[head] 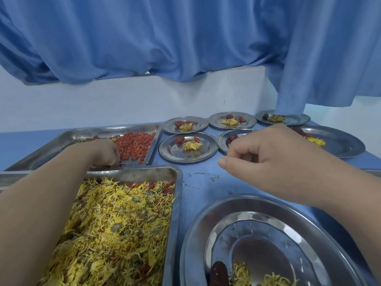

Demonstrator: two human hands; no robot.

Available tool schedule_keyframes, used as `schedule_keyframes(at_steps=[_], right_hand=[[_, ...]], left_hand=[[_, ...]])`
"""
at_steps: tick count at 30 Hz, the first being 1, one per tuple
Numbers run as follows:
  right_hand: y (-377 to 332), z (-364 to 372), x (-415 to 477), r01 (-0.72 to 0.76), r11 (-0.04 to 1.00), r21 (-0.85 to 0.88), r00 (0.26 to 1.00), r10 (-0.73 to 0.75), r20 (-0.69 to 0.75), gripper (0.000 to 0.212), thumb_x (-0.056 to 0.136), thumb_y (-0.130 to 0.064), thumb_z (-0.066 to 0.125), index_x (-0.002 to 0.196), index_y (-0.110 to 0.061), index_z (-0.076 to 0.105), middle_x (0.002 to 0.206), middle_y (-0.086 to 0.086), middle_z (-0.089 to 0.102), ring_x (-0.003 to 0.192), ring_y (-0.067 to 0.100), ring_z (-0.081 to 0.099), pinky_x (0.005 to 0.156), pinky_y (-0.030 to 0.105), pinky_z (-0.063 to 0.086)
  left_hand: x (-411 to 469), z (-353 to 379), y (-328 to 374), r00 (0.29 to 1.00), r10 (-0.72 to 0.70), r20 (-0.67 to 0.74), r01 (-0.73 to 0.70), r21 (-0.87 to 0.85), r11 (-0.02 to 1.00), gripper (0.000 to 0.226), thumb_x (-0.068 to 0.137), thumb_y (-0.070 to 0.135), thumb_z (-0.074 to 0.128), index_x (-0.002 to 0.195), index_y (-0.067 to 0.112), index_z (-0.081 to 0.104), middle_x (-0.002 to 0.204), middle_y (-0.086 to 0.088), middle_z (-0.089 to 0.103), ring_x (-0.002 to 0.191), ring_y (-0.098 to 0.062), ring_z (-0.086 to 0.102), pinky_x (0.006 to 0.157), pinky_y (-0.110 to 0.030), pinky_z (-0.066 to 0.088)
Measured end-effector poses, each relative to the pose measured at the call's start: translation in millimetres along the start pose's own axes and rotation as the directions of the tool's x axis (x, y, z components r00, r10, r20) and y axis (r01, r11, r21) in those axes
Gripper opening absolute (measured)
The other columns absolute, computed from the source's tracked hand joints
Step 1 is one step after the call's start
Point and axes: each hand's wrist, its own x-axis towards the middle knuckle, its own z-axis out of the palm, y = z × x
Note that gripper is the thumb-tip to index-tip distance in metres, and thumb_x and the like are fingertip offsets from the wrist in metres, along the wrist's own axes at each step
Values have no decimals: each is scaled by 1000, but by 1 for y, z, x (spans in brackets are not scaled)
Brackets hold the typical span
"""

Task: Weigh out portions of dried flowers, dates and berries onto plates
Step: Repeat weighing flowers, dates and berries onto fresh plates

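While the left hand [101, 151] dips fingers-down into the berries [136, 145] at the near edge of the far tray [82, 133], tips hidden so I cannot tell if any are pinched, the flower tray [177, 203] in front sits heaped. Six back plates [171, 150] carry portions, most showing flower, date and berries. Right hand [268, 159] hovers curled over the table [206, 178], contents hidden; near plate [206, 234] shows only a date [218, 273] and flowers [241, 273], so berries look due there.

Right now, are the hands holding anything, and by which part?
Cannot be told. The left hand hides its fingertips in the rectangular steel tray of red dried berries; the right hand is curled above the blue table, nothing showing inside.
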Motion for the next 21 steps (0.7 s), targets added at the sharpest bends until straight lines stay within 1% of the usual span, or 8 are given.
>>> schedule_keyframes(at_steps=[2,5,9,10,13,16,18,21], right_hand=[[0,0,0,-1,1000,10,1000,1,2,33,78,-52,48,53,-31,54,50,-15,52,49,6,46,50,18,38],[1,1,1,-3,1000,-2,1000,3,8,35,78,-53,48,55,-27,55,52,-11,54,49,7,46,47,19,35],[0,1,1,0,1000,-11,1000,0,8,36,78,-52,48,53,-27,54,51,-13,53,49,6,46,47,19,33],[0,1,0,2,1000,-12,1000,-2,9,36,78,-52,47,53,-27,54,51,-14,53,49,6,46,46,18,33],[1,1,0,0,1000,-1,1000,0,9,36,78,-52,47,52,-28,53,49,-14,52,48,5,46,49,17,37],[1,0,1,6,1000,-18,1000,-6,5,37,78,-52,47,53,-26,54,51,-13,53,49,6,46,47,18,35],[1,0,1,7,1000,-15,1000,-7,2,36,78,-53,47,54,-27,55,51,-12,53,49,6,46,47,18,36],[2,0,0,7,1000,-10,1000,-6,1,36,78,-53,47,54,-27,55,52,-13,53,49,6,46,48,18,37]], left_hand=[[-3,2,3,999,37,-18,-37,28,999,21,86,-1,56,89,18,66,68,0,61,43,-9,50,40,-24,39],[-4,4,5,995,88,-48,-84,80,993,22,87,1,56,86,22,66,78,4,60,63,-10,53,50,-24,36],[-1,7,6,990,118,-83,-110,101,989,20,86,6,63,83,25,68,82,9,59,70,-7,51,65,-26,42],[-1,8,6,989,123,-84,-114,101,988,20,85,6,64,83,25,69,82,9,59,67,-6,51,64,-25,42],[-2,7,4,989,128,-74,-121,97,988,24,85,3,63,82,26,70,77,6,63,57,-10,53,49,-21,39],[-2,5,2,991,131,-13,-130,61,990,15,85,10,64,81,23,70,75,0,68,52,-14,53,50,-26,45],[-4,4,4,991,134,16,-135,53,989,11,87,20,61,81,21,70,74,-1,69,56,-16,55,57,-28,48],[-4,5,7,991,131,25,-132,44,990,20,89,34,57,84,21,70,85,-2,70,75,-19,63,74,-31,51]])
